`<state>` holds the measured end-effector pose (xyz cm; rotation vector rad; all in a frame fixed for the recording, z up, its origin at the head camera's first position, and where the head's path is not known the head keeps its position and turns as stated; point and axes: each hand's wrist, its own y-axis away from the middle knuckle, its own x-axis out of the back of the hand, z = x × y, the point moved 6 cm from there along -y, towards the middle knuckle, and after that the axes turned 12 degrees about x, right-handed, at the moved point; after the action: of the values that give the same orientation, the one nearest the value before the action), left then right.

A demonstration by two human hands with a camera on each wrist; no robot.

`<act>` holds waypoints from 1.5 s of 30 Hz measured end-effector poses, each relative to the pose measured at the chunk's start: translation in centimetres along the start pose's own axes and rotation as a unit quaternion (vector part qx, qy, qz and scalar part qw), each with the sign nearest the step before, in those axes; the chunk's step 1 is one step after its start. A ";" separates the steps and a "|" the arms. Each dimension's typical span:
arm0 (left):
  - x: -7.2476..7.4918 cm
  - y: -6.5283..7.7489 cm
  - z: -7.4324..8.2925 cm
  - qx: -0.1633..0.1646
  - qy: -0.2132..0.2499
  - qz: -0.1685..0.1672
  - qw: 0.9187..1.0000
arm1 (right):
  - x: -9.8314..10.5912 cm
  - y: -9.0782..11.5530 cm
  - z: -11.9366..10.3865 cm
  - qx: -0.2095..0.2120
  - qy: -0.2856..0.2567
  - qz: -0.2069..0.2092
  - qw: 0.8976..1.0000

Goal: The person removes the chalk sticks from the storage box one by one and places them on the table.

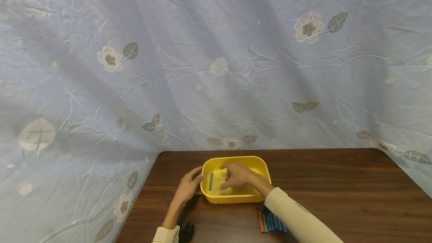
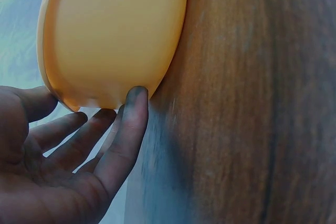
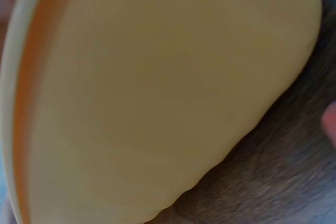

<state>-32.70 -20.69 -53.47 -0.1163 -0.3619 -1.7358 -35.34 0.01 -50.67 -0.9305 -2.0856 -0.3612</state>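
A yellow plastic tub stands on the table with a thin blue-green stick lying inside, near its left end. My left hand touches the tub's left end from outside. In the left wrist view its fingers are fairly straight, fingertips resting against the tub wall and the thumb by the rim. Over the inside of the tub is my right hand, thumb and index finger spread apart, nothing visible between them. The right wrist view shows mainly the tub's outer wall; the hand is hidden behind it.
A row of several coloured sticks, red, green and blue, lies on the brown wooden table in front of the tub, partly under my right forearm. A pale blue patterned curtain hangs behind and at both sides.
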 end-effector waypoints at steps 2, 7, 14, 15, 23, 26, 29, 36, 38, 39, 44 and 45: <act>0.0 0.1 0.0 0.001 0.001 -0.003 1.000 | -0.3 -0.4 -0.1 0.002 -0.002 -0.004 1.000; 0.0 0.1 0.0 0.001 0.006 -0.006 1.000 | -1.0 -1.4 -0.5 0.001 0.001 -0.014 1.000; 0.0 -0.1 0.0 0.004 -0.003 0.002 1.000 | -1.9 -2.2 -0.4 -0.023 0.022 -0.019 0.999; 0.1 -0.2 0.0 0.004 -0.004 0.002 1.000 | -1.9 -2.3 -0.3 -0.025 0.023 -0.019 0.999; 0.0 -0.1 0.1 0.003 -0.002 -0.002 1.000 | -2.4 -2.9 -0.1 -0.032 0.035 0.000 0.999; 0.0 -0.2 0.0 0.005 -0.003 -0.002 1.000 | -2.6 -2.9 -0.1 -0.038 0.044 0.006 0.998; 0.0 -0.2 -0.2 0.006 0.000 -0.001 1.000 | -2.6 -3.0 -0.2 -0.044 0.051 0.011 0.998; 0.0 0.1 -0.5 0.006 0.001 -0.005 1.000 | -3.2 -3.2 0.1 -0.055 0.070 0.015 0.996; -0.1 0.2 -0.5 0.005 0.001 -0.006 1.000 | -3.4 -3.3 0.2 -0.058 0.075 0.014 0.995; -0.1 0.3 -0.4 0.004 0.001 -0.005 1.000 | -3.5 -3.3 0.3 -0.060 0.076 0.014 0.995; 0.1 0.2 -0.2 -0.003 -0.001 0.000 1.000 | -3.3 -3.5 0.3 -0.066 0.078 0.017 0.995; 0.1 0.1 -0.1 -0.005 -0.003 0.001 1.000 | -3.1 -3.5 0.2 -0.065 0.077 0.017 0.995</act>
<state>-32.58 -20.83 -53.54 -0.1286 -0.3579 -1.7356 -36.68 -3.82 -53.01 -0.9827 -1.9218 -0.5392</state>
